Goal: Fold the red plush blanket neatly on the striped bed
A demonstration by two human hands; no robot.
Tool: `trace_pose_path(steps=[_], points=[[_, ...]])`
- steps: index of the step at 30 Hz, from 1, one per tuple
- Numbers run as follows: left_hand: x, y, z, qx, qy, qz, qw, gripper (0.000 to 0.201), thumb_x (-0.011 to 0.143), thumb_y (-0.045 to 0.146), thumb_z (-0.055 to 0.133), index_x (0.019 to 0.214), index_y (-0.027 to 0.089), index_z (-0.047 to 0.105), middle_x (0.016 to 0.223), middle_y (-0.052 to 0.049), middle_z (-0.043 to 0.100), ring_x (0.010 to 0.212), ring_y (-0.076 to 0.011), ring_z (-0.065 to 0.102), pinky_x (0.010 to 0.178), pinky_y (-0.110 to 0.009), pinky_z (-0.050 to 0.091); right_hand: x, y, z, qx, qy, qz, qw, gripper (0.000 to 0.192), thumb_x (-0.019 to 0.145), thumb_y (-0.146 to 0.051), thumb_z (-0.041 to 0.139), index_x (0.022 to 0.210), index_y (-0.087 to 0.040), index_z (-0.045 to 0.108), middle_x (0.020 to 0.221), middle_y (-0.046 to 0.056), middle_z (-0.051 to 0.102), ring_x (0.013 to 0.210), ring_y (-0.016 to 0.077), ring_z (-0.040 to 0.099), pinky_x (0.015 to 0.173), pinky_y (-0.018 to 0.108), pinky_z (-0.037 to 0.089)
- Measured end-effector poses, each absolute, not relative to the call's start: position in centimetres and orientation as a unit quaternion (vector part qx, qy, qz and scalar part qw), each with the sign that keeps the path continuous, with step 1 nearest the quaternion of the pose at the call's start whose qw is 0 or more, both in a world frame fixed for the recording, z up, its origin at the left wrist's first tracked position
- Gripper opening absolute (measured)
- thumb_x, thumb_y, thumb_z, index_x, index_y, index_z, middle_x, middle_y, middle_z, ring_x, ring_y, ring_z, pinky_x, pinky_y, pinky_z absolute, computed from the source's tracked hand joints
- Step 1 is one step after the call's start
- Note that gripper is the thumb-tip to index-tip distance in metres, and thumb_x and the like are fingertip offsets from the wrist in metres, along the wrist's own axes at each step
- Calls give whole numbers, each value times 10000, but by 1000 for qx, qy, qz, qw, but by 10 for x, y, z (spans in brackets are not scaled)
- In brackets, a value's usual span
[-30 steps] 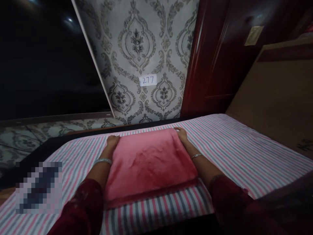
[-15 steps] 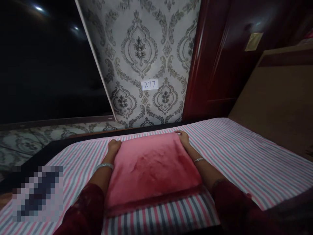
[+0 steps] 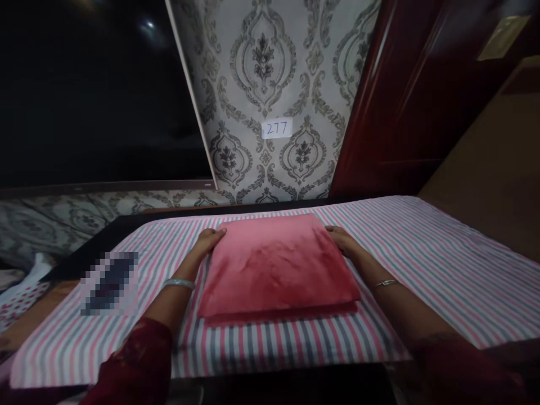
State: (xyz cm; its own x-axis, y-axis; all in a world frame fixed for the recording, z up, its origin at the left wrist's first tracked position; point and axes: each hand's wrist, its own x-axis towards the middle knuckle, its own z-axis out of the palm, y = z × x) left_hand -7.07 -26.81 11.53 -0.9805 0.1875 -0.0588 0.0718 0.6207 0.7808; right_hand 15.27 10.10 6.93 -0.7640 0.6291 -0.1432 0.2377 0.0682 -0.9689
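The folded pink cloth (image 3: 274, 264) lay flat in front of you, squared up on the striped cover (image 3: 439, 253), its far edge turned toward the wall and a darker lower layer peeking out along the near edge. To my judgement, the main risk was those layers sliding out of line: an uneven tug from one side could have skewed the fold, since nothing visible weighed the near edge down. The striped cover was a second hazard; had your fingers caught it along with the pink cloth, it might have rumpled underneath.

As for the grip, the pink cloth sat between your two hands, toward their far ends. Your left hand (image 3: 211, 239) touched its far left corner, thumb reaching over the top. Your right hand (image 3: 342, 241) was at the right edge, a little nearer to you than the far corner, fingertips against the side. Your hands stood about the cloth's width apart; whether either one pinched the fabric or merely rested against it, I could not tell, as the undersides were hidden.

Beyond, a pixelated patch (image 3: 110, 284) covered something dark on the left of the cover. A card reading 277 (image 3: 277, 128) was on the patterned wallpaper (image 3: 265, 101), between a dark screen (image 3: 84, 101) and a glossy red panel (image 3: 392, 129).
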Motion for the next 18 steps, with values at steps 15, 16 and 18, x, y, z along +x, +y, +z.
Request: trace_pose_path(steps=[15, 16, 18], points=[[-14, -300, 115, 89, 815, 551, 153, 449, 618, 579, 751, 572, 186, 538, 430, 56, 416, 391, -95, 362, 428, -241, 258, 193, 79, 79, -266, -701, 651, 118, 316, 500, -437, 740, 609, -207, 554, 499, -16, 576, 439, 115, 467, 426, 239, 342], [-9, -303, 113, 95, 809, 560, 155, 456, 590, 568, 776, 563, 185, 530, 430, 60, 414, 392, -86, 356, 426, -232, 248, 195, 78, 79, -265, -699, 652, 128, 328, 489, -442, 744, 622, -207, 557, 502, -24, 573, 440, 109, 461, 428, 234, 342], [-2, -307, 108, 101, 796, 579, 147, 464, 554, 557, 800, 571, 182, 527, 457, 56, 457, 410, -82, 383, 433, -221, 264, 197, 77, 79, -268, -694, 650, 159, 341, 485, -453, 742, 630, -217, 542, 486, -47, 546, 430, 95, 429, 421, 224, 326]])
